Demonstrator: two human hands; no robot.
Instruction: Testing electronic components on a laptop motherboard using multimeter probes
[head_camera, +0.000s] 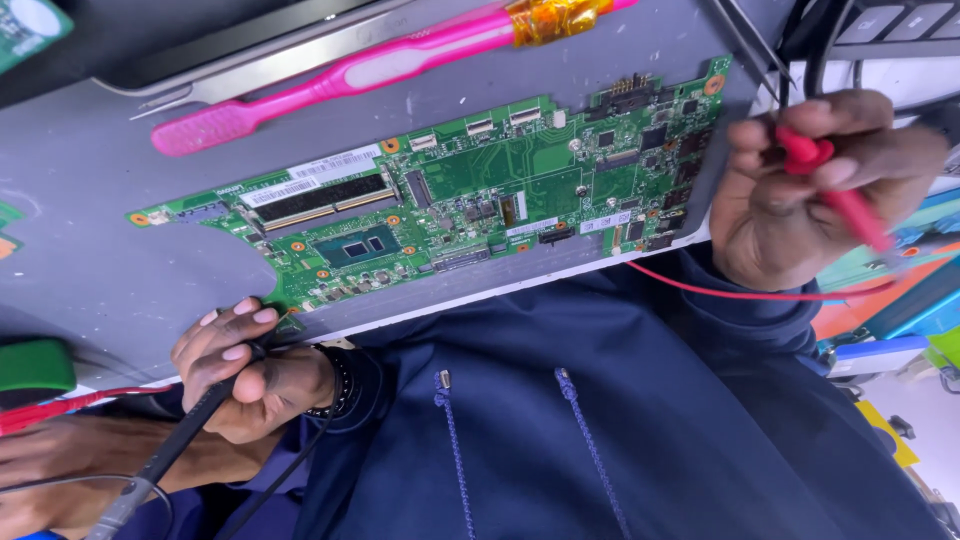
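Note:
A green laptop motherboard (470, 200) lies slanted on a grey work surface (100, 250). My left hand (250, 370) is shut on a black test probe (170, 450), held like a pen, with its tip at the board's near left edge. My right hand (800, 190) grips a red test probe (840, 195) just off the board's right end. The red tip is hidden behind my fingers. A thin red lead (750, 293) trails from that hand along the table edge.
A pink toothbrush (350, 70) with amber tape on its handle lies beyond the board, next to a silver device edge (250, 50). A green roll (35, 365) and another red lead (60, 408) sit at the left. Coloured boxes (900, 300) stand on the right. My navy hoodie (560, 420) fills the foreground.

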